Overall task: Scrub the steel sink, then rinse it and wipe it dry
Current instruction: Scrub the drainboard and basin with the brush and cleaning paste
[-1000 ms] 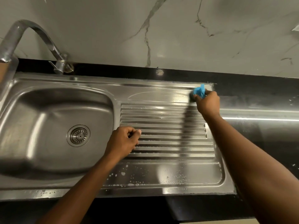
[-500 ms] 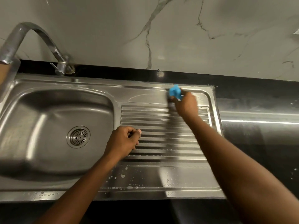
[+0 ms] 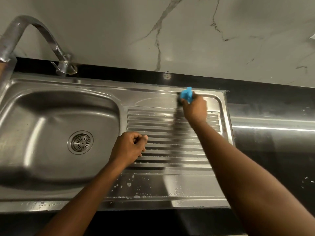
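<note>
**Scrub stage in progress on drainboard; rinse and dry not started**

A blue scrubber (image 3: pixel 187 96) is gripped in the right hand (image 3: pixel 194 109), fingers curled round it, with a dark pad seen under the blue part. It is pressed against the far rim of the drainboard (image 3: pixel 170 126), toward the far right corner. Motion blur is seen on this hand. The left hand (image 3: pixel 129 149) is closed in a fist with nothing seen in it, and is rested on the ridges at the left side of the drainboard, beside the basin (image 3: pixel 51 126).

The steel sink (image 3: pixel 153 203) is set into a dark bench (image 3: pixel 272 150). Soap suds (image 3: pixel 129 184) and droplets are scattered on the flat front strip of the drainboard and along the front rim, so that part is judged as already soaped. No foam can be made out in the basin or around the drain strainer (image 3: pixel 80 142); whether it has been scrubbed cannot be told. No water is seen running from the tap (image 3: pixel 34 29), and no drying cloth is in view.

Judgement: early in the task. The scrub is partly done; any remaining scrubbing, the rinse and the wipe-dry are left.
</note>
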Available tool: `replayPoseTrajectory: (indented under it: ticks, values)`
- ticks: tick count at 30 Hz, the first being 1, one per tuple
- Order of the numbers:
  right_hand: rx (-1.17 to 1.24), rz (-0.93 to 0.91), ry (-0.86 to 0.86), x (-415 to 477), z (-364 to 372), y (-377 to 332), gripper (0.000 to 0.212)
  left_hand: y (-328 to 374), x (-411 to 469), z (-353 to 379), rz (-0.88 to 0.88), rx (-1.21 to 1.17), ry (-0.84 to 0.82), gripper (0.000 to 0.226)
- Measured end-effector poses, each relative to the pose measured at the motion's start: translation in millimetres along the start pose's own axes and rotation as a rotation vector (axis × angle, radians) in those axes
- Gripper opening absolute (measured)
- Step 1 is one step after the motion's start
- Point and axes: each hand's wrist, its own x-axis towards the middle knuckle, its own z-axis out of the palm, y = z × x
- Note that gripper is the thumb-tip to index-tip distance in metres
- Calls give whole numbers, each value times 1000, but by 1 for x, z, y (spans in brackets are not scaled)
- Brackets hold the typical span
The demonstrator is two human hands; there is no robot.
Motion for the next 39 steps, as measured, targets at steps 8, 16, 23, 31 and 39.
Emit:
replayPoseTrajectory:
  ticks: [8,16,23,31,39]
  values:
    - [-84,-145,-191,-28,53,-45,55,-1,-4,-2,-26,10,11,23]
    - [-91,3,13,12,-59,34,46,-6,-5,-3,-24,-9,-2,25]
    - [-17,12,-6,-2,-8,-1,39,-10,-8,-11,-42,-11,4,25]
    - [-96,-291,-283,-67,124,-98,49,-23,-22,-38,-124,-45,85,27]
    - [-146,-177,-208,-52,70,-45,56,-32,-21,-62,-114,-39,87,31]
